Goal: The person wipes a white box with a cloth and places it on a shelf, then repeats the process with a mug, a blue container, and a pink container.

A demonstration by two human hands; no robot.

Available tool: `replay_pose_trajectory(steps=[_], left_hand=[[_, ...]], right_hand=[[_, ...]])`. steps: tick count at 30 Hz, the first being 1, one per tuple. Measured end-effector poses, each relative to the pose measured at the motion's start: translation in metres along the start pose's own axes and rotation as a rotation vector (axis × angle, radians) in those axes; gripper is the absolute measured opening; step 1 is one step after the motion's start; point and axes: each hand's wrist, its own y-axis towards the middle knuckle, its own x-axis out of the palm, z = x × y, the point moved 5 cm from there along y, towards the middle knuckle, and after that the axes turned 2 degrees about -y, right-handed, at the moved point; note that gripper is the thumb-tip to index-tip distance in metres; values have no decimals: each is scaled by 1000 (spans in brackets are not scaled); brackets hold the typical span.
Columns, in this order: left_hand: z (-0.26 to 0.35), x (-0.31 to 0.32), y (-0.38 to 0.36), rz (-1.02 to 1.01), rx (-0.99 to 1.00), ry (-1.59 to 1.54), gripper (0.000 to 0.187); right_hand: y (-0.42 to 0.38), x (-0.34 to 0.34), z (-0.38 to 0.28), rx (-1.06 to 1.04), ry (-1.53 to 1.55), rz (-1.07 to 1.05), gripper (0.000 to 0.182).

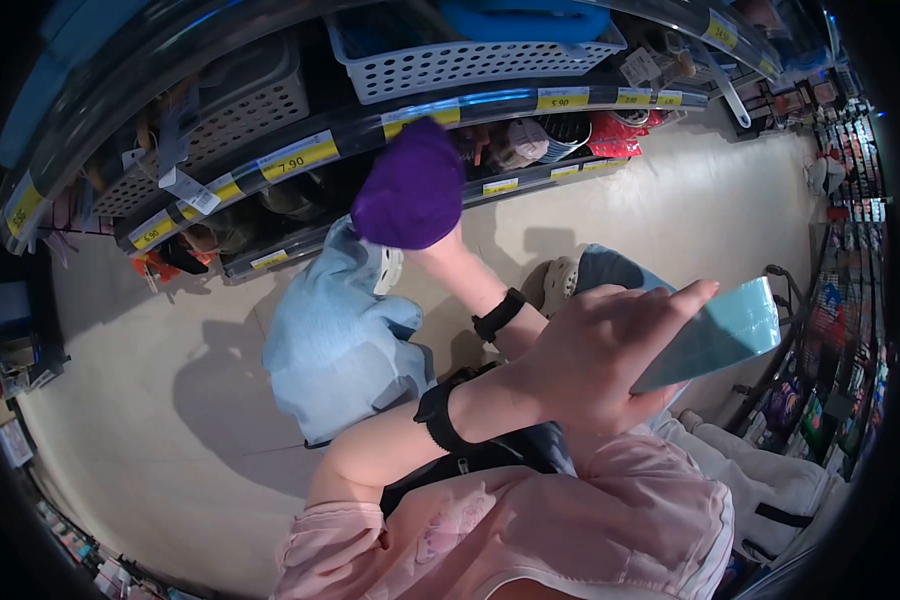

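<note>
My left arm crosses over my right one. In my left hand (610,345) is a flat teal pack (720,335) with a shiny end, gripped between thumb and fingers, one finger stretched along its upper edge. My right hand (440,255) reaches out toward the shelf and holds up a soft purple cloth item (412,190), rounded like a cap. The cloth hides most of that hand's fingers. It is in front of the shelf's price strip and covers part of a yellow label (420,114).
A white perforated basket (470,70) stands on the shelf, with a grey basket (250,110) to its left. Red packaged goods (620,135) lie lower down. A person's light-blue trousers (350,330) are close by my right forearm. Another stocked shelf (850,300) runs along the right.
</note>
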Motion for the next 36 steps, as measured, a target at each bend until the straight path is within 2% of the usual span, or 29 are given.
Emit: replay_pose_trajectory(steps=[5,8,13,15,16,18,23,25,26,28,29,31,36], left_hand=[[-2,-3,-3,92,18,33,66],[-2,-2,-5,44,-4,63,66],[6,-5,-7,47,40,108,67],[6,-4,-8,81,64,119,67],[4,-3,-10,104,64,109,67],[3,-7,-10,135,70,103,66],[3,-15,-9,68,-31,123,68],[5,-18,-11,81,-42,129,67],[6,-19,-12,86,-54,130,67],[7,-23,-13,80,-59,145,66],[7,-25,-12,67,-61,157,65],[6,-29,-13,110,-46,186,65],[11,-60,-14,217,-142,39,63]], right_hand=[[2,-34,40,15,-215,-18,31],[3,-41,38,24,-275,-32,33],[6,5,-1,-35,-166,-65,37],[12,21,-23,-8,11,33,35],[17,23,-35,39,66,-57,36],[12,29,-31,14,65,-70,36],[-2,27,-7,-76,56,-112,37],[-3,8,4,-153,-120,-119,32],[-7,4,2,-161,-115,-120,32],[-20,-13,12,349,-245,-46,27],[-24,-19,16,313,-231,48,29],[-38,-18,29,188,-427,-98,40],[-54,-56,27,303,-250,7,42]])
